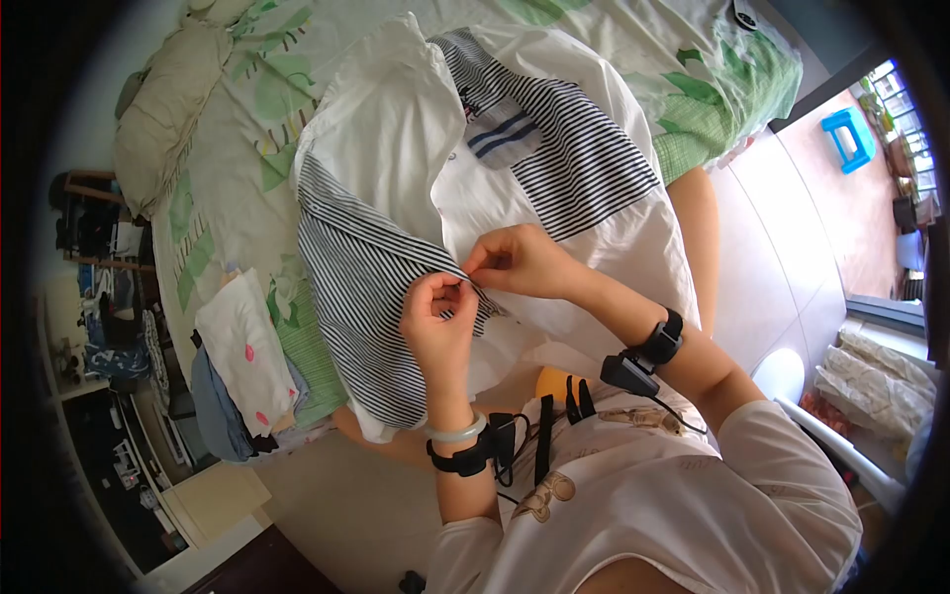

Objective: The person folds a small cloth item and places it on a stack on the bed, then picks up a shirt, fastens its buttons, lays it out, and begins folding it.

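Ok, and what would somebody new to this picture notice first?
Probably the big white shirt with its bold striped panels, spread over the leafy green-and-white bedding, mid-picture. Next, the left hand and right hand, close together, pinching its striped edge. Then the bright blue stool at upper right.

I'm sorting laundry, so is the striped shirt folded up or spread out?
Spread out: the striped shirt lies wide across the bed, its striped panels apart.

Dark-and-white stripes and plain white are noted on the shirt (485, 193); green leaves, on the pale bedsheet (233, 188) beneath it.
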`<state>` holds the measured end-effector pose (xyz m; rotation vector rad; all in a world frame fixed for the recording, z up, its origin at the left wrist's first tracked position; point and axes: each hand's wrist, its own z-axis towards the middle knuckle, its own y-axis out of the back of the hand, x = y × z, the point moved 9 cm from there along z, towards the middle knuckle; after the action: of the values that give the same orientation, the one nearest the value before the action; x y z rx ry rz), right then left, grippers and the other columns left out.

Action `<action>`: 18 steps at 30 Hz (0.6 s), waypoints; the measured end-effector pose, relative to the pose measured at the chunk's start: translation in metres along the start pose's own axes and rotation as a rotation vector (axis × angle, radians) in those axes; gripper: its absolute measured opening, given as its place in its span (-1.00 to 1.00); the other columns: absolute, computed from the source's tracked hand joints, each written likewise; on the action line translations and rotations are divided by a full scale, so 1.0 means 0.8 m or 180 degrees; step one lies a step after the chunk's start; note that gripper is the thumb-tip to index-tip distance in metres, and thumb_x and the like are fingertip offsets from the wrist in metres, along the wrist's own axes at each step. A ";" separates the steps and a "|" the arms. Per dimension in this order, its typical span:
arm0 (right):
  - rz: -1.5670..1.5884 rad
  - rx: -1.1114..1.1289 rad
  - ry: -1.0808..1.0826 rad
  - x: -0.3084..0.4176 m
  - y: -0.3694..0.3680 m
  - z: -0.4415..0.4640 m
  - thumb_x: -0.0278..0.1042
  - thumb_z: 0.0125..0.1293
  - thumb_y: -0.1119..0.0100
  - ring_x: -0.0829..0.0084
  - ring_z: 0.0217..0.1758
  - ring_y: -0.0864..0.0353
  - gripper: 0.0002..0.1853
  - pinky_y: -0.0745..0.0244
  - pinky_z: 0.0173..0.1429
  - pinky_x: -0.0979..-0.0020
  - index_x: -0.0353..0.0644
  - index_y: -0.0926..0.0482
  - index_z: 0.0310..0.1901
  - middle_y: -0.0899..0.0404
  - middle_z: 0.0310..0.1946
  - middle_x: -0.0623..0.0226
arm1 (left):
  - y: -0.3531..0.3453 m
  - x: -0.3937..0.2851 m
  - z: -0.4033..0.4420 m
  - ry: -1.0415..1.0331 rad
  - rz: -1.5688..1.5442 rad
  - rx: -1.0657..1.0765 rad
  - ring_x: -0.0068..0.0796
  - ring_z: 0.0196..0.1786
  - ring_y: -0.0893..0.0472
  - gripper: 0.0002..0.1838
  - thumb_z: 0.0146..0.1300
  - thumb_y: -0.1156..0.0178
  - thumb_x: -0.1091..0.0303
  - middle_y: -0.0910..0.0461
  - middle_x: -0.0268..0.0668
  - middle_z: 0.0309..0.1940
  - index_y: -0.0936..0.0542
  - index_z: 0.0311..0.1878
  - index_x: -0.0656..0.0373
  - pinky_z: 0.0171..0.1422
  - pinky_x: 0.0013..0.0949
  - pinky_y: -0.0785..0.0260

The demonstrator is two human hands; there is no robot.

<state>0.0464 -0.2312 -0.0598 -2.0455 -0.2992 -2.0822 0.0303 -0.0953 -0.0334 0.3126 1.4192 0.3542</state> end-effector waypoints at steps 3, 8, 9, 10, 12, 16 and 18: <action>0.0473 -0.0064 0.0009 -0.001 0.002 0.001 -0.53 0.10 -0.27 0.63 -0.32 -0.61 -0.77 -0.53 -0.19 0.60 -0.36 -0.54 -0.19 -0.63 -0.38 0.34 | -0.002 0.002 -0.001 0.0009 -0.0007 0.0000 -0.70 -0.43 -0.51 -0.85 0.03 -0.25 0.67 -0.56 -0.37 -0.44 -0.54 -0.30 0.31 -0.32 -0.64 -0.37; 0.0222 0.0109 -0.0193 0.000 -0.004 0.001 -0.56 0.12 -0.21 0.62 -0.31 -0.61 -0.77 -0.51 -0.19 0.61 -0.34 -0.49 -0.16 -0.62 -0.38 0.33 | -0.005 -0.010 -0.005 -0.0272 0.0240 -0.0042 -0.70 -0.44 -0.52 -0.84 0.03 -0.27 0.67 -0.56 -0.37 -0.45 -0.54 -0.30 0.33 -0.31 -0.64 -0.38; 0.0241 0.0097 -0.0091 0.001 -0.003 0.002 -0.56 0.12 -0.20 0.62 -0.31 -0.61 -0.77 -0.51 -0.20 0.61 -0.32 -0.48 -0.15 -0.62 -0.40 0.33 | -0.005 -0.003 -0.006 -0.0099 0.0053 -0.0021 -0.69 -0.43 -0.53 -0.85 0.04 -0.28 0.67 -0.57 -0.36 -0.45 -0.54 -0.30 0.33 -0.30 -0.64 -0.39; 0.0239 0.0101 -0.0093 -0.002 -0.002 0.002 -0.56 0.12 -0.20 0.62 -0.31 -0.61 -0.77 -0.51 -0.20 0.61 -0.32 -0.48 -0.15 -0.62 -0.40 0.33 | -0.005 0.003 -0.006 0.0075 -0.0135 -0.0002 -0.68 -0.43 -0.54 -0.85 0.05 -0.28 0.66 -0.58 -0.34 -0.44 -0.55 -0.29 0.34 -0.30 -0.64 -0.40; 0.0589 0.0222 -0.0095 0.000 -0.004 0.002 -0.56 0.14 -0.19 0.66 -0.32 -0.59 -0.72 -0.48 -0.24 0.63 -0.26 -0.44 -0.09 -0.62 -0.42 0.36 | -0.004 0.013 -0.008 0.0302 -0.0421 0.0027 -0.67 -0.44 -0.54 -0.85 0.05 -0.29 0.64 -0.59 -0.34 -0.43 -0.56 -0.28 0.34 -0.32 -0.63 -0.41; 0.0632 0.0167 -0.0210 0.004 -0.001 0.001 -0.57 0.14 -0.18 0.68 -0.36 -0.57 -0.67 -0.46 -0.27 0.64 -0.21 -0.39 -0.04 -0.61 -0.44 0.38 | -0.006 0.017 -0.010 0.0530 -0.0777 0.0099 -0.68 -0.43 -0.55 -0.84 0.09 -0.30 0.61 -0.61 -0.31 -0.42 -0.59 -0.23 0.35 -0.33 -0.63 -0.41; 0.0674 0.0188 -0.0230 0.003 -0.001 0.001 -0.57 0.14 -0.20 0.69 -0.39 -0.55 -0.65 -0.44 -0.29 0.64 -0.20 -0.38 -0.03 -0.61 -0.45 0.41 | -0.006 0.020 -0.011 0.0568 -0.0912 0.0126 -0.67 -0.42 -0.56 -0.83 0.11 -0.29 0.59 -0.62 -0.30 -0.41 -0.59 -0.21 0.36 -0.32 -0.63 -0.41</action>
<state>0.0472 -0.2301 -0.0577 -2.0244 -0.1459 -1.8568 0.0240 -0.0932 -0.0506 0.1080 1.6231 0.1212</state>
